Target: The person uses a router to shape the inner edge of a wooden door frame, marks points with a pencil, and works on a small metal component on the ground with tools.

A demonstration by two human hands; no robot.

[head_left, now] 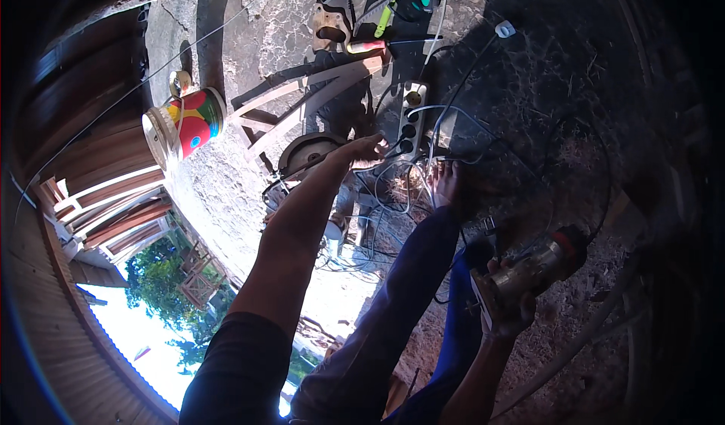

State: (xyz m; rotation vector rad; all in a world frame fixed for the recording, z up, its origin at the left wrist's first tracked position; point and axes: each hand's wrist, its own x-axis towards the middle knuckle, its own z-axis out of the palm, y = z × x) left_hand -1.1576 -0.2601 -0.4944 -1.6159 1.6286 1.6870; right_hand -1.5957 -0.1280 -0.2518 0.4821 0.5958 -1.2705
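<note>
My left hand (364, 153) is stretched out to the near end of a white power strip (413, 100). Its bent fingers meet what looks like a dark plug (394, 148) beside the lower socket; the fingertips are small and partly in shadow. Down at the right, my right hand (516, 315) grips a trim router (532, 270) by its metal body. The router lies tilted, its flat base plate (483, 298) toward me and its black cap with a red ring pointing away. A black cable runs from that cap up over the dark ground.
My bare foot (444, 182) rests beside tangled cords (400, 206). A circular saw blade (306, 153) lies under my left forearm, near a wooden frame (317, 97). Beyond are a handsaw (331, 29) and a green-handled tool (387, 13). A colourful bucket (189, 127) stands left.
</note>
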